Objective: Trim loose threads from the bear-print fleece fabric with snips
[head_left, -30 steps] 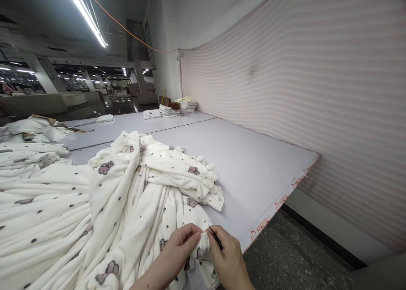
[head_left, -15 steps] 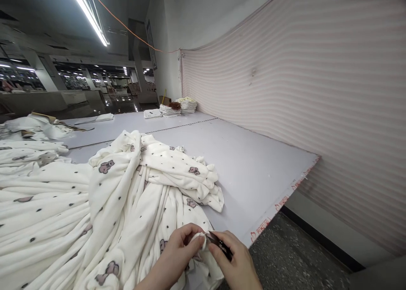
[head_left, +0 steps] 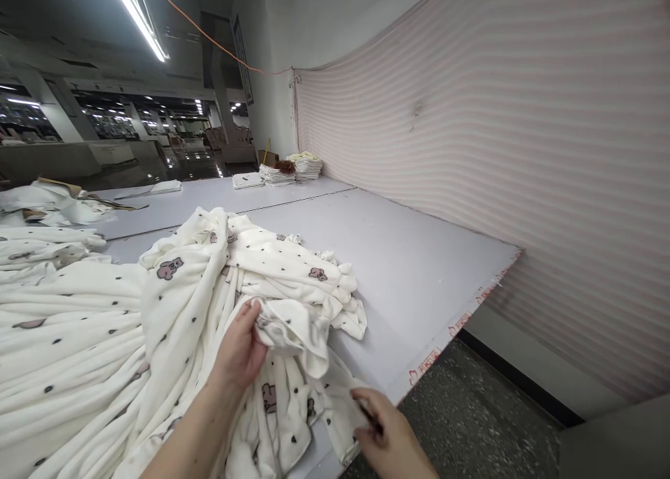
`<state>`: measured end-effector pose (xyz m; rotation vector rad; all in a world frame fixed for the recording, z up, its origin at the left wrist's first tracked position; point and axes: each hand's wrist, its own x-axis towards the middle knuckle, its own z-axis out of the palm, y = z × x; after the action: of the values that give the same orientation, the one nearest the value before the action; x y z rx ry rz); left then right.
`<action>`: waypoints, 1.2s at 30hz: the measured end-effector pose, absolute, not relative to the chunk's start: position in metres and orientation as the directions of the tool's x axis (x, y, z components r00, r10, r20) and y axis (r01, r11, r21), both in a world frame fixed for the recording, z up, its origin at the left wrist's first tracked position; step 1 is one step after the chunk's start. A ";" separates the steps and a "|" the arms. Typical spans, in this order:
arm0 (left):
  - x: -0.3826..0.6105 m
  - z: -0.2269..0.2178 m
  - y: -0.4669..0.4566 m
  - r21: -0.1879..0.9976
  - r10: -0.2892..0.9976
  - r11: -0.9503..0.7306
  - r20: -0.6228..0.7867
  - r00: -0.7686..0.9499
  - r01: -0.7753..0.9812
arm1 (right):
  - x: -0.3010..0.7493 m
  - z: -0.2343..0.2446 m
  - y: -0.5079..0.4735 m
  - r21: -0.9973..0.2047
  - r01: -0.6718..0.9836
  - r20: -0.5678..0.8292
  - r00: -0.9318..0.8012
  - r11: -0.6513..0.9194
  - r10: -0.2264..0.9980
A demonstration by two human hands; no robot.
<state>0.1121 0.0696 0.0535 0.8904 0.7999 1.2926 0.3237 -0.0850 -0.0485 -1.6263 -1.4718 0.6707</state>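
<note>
White fleece fabric with printed bears and dark dots (head_left: 185, 304) lies in a large crumpled heap on the table. Over its front part, my left hand (head_left: 241, 346) grips a bunched white cloth piece (head_left: 298, 329) between thumb and fingers, lifted off the heap. The piece's lower end hangs towards the table edge. My right hand (head_left: 384, 430) is lower and to the right, near the table's front edge. Its fingers are curled around dark thread snips (head_left: 373, 419), mostly hidden by the hand, with the tip beside the hanging fabric.
The pale table (head_left: 419, 255) has red print along its edge. Folded white stacks (head_left: 277, 174) stand at the far end, and loose cloth scraps (head_left: 57, 203) lie at the far left. A striped pink-white curtain (head_left: 471, 130) hangs on the right above the dark speckled floor (head_left: 486, 402).
My hands have moved apart. The left has gone up and to the left with the cloth piece, while the right, with the snips, has moved slightly down and away from the cloth's edge.
</note>
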 end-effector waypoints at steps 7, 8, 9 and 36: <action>0.091 0.055 0.045 0.953 0.912 0.248 -0.170 0.373 -0.175 | 0.332 -0.065 -0.073 -0.839 0.540 0.084 0.240 -0.061 0.967; 0.092 0.055 0.036 0.975 0.871 0.224 -0.198 0.450 -0.004 | 0.337 -0.064 -0.067 -0.916 0.393 0.037 0.288 -0.083 0.957; 0.095 0.055 0.029 0.970 0.826 0.146 -0.227 0.516 0.193 | 0.342 -0.063 -0.061 -0.960 0.259 -0.018 0.328 -0.108 0.944; 0.146 0.035 0.007 0.749 0.840 -0.365 0.009 0.543 0.553 | 0.312 0.012 -0.030 -1.000 0.005 0.009 0.257 0.008 0.966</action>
<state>0.1455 0.0066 0.0355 2.0676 1.1198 0.5158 0.3120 -0.0299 0.0121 -1.3179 -1.0220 1.0078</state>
